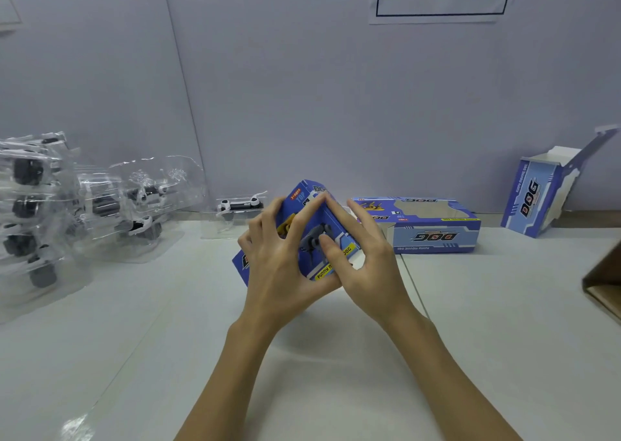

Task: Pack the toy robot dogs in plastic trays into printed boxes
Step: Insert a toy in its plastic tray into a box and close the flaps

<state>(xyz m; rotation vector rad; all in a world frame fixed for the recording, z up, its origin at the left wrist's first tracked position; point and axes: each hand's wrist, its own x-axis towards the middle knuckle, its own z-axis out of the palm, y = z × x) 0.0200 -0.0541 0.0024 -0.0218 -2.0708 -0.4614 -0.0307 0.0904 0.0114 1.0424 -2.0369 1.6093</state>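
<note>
Above the middle of the white table, both hands clasp one blue printed cardboard box, tilted off the surface. The left hand curls around its left side, fingers spread over the printed face; the right hand grips the right end, thumb pressed on the dog picture. Clear plastic trays holding black-and-white toy robot dogs are heaped at the left (a single one lies nearer), and a windowed blue box lies behind.

From my hands, bare table lies open toward six o'clock. Stacked trays crowd nine to ten, one tray at eleven, boxes at two, a carton at three.
</note>
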